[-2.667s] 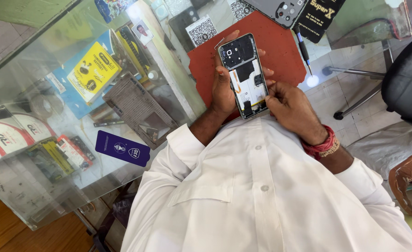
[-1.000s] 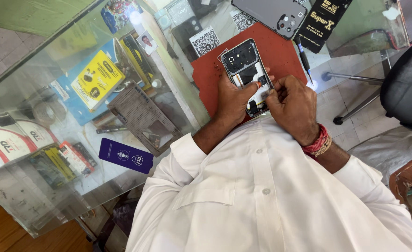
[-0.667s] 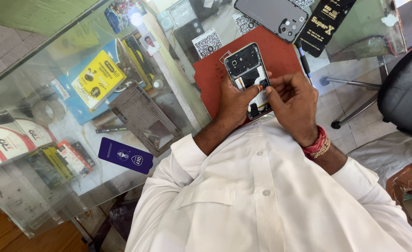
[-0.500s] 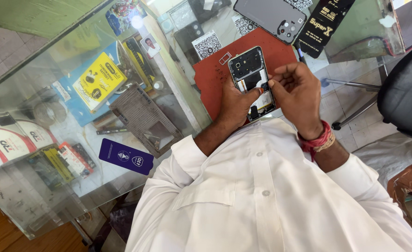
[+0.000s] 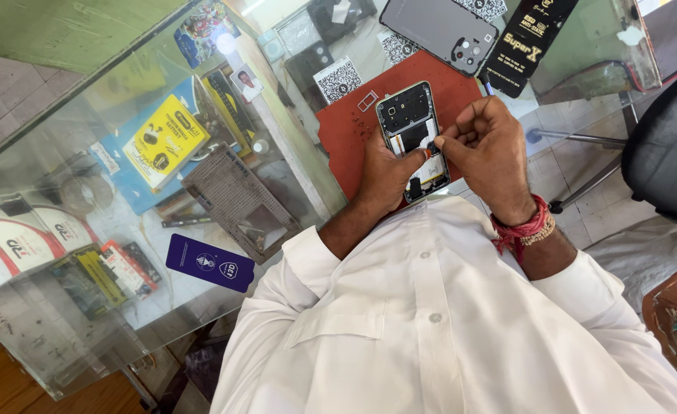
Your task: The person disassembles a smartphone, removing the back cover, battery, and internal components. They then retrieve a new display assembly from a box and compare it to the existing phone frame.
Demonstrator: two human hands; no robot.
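An opened smartphone with its back cover off shows its inner boards and lies over a red work mat on the glass counter. My left hand grips the phone along its left side, thumb across the lower part. My right hand hovers over the phone's right edge with thumb and forefinger pinched on a small white strip at the phone's middle. A red thread band circles my right wrist.
A grey phone back cover and a black flat package lie beyond the mat. A dark blue card rests on the glass counter, over shelves of boxed goods. A black chair stands to the right.
My right hand has moved from the phone's lower part up to its middle and pinched the white strip. The phone has stayed in my left hand.
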